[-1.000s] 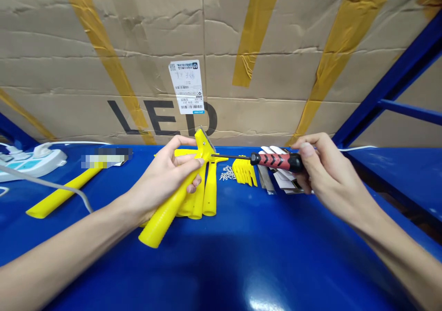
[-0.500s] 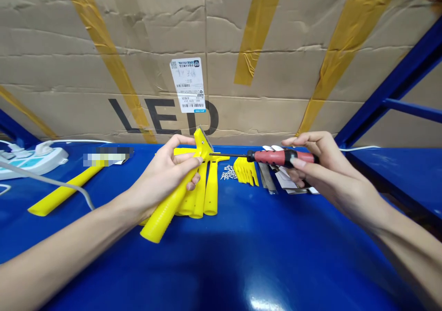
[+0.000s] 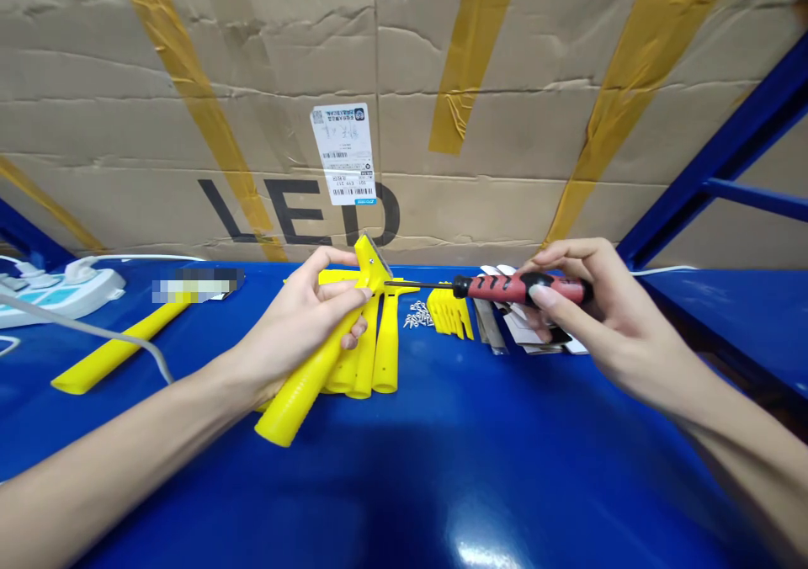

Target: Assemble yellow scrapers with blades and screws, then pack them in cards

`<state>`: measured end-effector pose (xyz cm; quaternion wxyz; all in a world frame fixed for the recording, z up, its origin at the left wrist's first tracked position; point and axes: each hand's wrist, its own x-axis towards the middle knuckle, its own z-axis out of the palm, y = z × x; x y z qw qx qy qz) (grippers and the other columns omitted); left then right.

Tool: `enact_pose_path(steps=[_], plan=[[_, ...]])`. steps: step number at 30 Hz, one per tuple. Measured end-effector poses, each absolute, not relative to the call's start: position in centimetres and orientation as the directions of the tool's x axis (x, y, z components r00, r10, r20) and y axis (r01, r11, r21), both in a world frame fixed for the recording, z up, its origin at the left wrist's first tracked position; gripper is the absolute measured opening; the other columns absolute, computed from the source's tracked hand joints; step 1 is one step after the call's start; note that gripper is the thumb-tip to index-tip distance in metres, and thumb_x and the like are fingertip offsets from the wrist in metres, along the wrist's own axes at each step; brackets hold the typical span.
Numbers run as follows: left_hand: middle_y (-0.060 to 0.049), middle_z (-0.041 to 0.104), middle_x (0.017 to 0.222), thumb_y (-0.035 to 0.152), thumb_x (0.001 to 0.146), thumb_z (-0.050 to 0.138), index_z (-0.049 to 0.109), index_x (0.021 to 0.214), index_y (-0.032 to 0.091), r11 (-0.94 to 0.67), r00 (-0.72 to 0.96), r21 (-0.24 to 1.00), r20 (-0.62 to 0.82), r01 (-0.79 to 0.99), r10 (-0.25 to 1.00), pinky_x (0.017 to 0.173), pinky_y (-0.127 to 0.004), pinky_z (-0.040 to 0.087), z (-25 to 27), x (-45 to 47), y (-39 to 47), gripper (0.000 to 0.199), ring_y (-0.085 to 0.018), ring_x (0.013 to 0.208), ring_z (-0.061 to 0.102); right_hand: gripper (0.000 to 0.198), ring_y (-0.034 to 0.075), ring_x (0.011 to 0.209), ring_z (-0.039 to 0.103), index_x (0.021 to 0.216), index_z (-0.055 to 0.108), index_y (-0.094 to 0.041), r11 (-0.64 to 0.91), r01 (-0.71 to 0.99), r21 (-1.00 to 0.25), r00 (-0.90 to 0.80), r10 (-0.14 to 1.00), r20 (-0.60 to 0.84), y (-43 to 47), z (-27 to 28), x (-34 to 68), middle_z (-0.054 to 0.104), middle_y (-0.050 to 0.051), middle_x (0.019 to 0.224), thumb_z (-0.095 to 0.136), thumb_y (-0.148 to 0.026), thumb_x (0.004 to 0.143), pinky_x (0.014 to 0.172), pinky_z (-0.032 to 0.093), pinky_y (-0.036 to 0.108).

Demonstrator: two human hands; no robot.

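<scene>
My left hand (image 3: 321, 308) is closed around a yellow plastic scraper (image 3: 303, 392), tilted with its head up and its hollow handle end toward me. A thin metal blade edge and a small screw show at the head. My right hand (image 3: 593, 308) grips a red and black screwdriver (image 3: 498, 287) by its handle, held level. The screwdriver's shaft points left and its tip meets the scraper head, just below the visible screw. Behind and below my left hand lie several more yellow scraper handles (image 3: 385, 358), partly hidden by it.
Small screws (image 3: 418, 315), yellow plastic pieces (image 3: 449, 312) and flat blades (image 3: 489, 327) lie on the blue table (image 3: 442, 485). At left are another yellow scraper (image 3: 126, 346) and a white power strip (image 3: 82, 295) with cables. A taped cardboard box (image 3: 417, 207) stands behind; a blue frame (image 3: 713, 156) rises at right.
The screwdriver handle has turned about its own axis in my right hand, its dark markings now facing differently. My left hand and the scraper have stayed nearly still.
</scene>
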<state>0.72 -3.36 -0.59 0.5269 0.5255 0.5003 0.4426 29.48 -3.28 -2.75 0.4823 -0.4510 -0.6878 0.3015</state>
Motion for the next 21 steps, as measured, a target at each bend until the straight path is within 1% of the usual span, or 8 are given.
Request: enact_pose_path(steps=[2,4,6,9,11,15,18,21], plan=[[0.007,0.059,0.061,0.025,0.087,0.072,0.049,0.114,0.028,0.066,0.115,0.996,-0.072,0.06,0.991,0.048,-0.017,0.043,-0.6,0.8,-3.4,0.036,-0.01,0.05,0.053,0.025,0.013,0.048,0.045,0.101,0.055,-0.03,0.397,0.422,-0.815,-0.06,0.909,0.412,-3.2,-3.0,29.5,0.049,-0.004,0.064,0.061,-0.053,0.095,0.041,0.037,0.027],[0.006,0.06,0.062,0.026,0.088,0.071,0.048,0.115,0.028,0.082,0.129,0.995,-0.088,0.056,0.988,0.048,-0.018,0.043,-0.6,0.8,-3.4,0.035,-0.01,0.05,0.054,0.028,0.012,0.044,0.037,0.095,0.056,-0.029,0.355,0.537,-0.765,0.006,0.906,0.424,-3.1,-3.2,29.6,0.042,-0.006,0.057,0.053,-0.057,0.098,0.039,0.029,0.026],[0.007,0.059,0.06,0.026,0.088,0.071,0.048,0.114,0.028,0.082,0.152,0.995,-0.089,0.053,0.984,0.048,-0.017,0.043,-0.8,0.9,-3.3,0.035,-0.01,0.049,0.052,0.03,0.012,0.045,0.04,0.099,0.058,-0.029,0.34,0.574,-0.745,0.0,0.91,0.415,-3.1,-3.3,29.9,0.046,-0.005,0.057,0.051,-0.058,0.099,0.04,0.032,0.026],[0.007,0.058,0.058,0.025,0.088,0.071,0.047,0.114,0.029,0.069,0.151,0.996,-0.076,0.049,0.986,0.049,-0.017,0.042,-0.8,0.7,-3.2,0.036,-0.01,0.049,0.051,0.029,0.016,0.054,0.056,0.112,0.059,-0.029,0.405,0.472,-0.783,-0.159,0.913,0.377,-3.4,-2.9,30.0,0.059,-0.002,0.066,0.06,-0.053,0.096,0.048,0.046,0.029],[0.006,0.057,0.056,0.025,0.087,0.072,0.047,0.114,0.028,0.066,0.139,0.997,-0.071,0.044,0.988,0.049,-0.017,0.041,-0.7,0.6,-3.1,0.037,-0.01,0.049,0.05,0.03,0.017,0.058,0.06,0.114,0.061,-0.028,0.444,0.436,-0.783,-0.216,0.896,0.388,-3.7,-2.6,29.8,0.062,-0.001,0.07,0.068,-0.047,0.092,0.051,0.051,0.031],[0.006,0.057,0.053,0.025,0.085,0.073,0.049,0.117,0.026,0.069,0.129,0.997,-0.072,0.031,0.989,0.048,-0.018,0.04,-0.3,0.4,-3.1,0.041,-0.011,0.048,0.051,0.025,0.015,0.046,0.055,0.105,0.064,-0.026,0.424,0.435,-0.794,-0.127,0.902,0.412,-3.9,-2.3,28.8,0.058,-0.003,0.058,0.066,-0.048,0.093,0.043,0.046,0.029],[0.005,0.058,0.054,0.023,0.084,0.074,0.049,0.118,0.026,0.063,0.12,0.998,-0.064,0.014,0.991,0.047,-0.018,0.04,-0.3,0.3,-3.2,0.042,-0.011,0.047,0.051,0.029,0.014,0.039,0.051,0.101,0.065,-0.024,0.38,0.407,-0.831,-0.09,0.922,0.377,-3.9,-2.1,28.2,0.058,-0.004,0.051,0.066,-0.052,0.092,0.039,0.042,0.027],[0.006,0.058,0.054,0.022,0.084,0.074,0.049,0.116,0.027,0.063,0.128,0.998,-0.063,0.001,0.99,0.046,-0.017,0.039,-0.4,0.3,-3.2,0.041,-0.01,0.047,0.051,0.031,0.013,0.037,0.051,0.097,0.065,-0.024,0.336,0.36,-0.87,-0.083,0.941,0.329,-3.9,-1.8,28.0,0.059,-0.003,0.049,0.067,-0.054,0.09,0.038,0.04,0.027]])
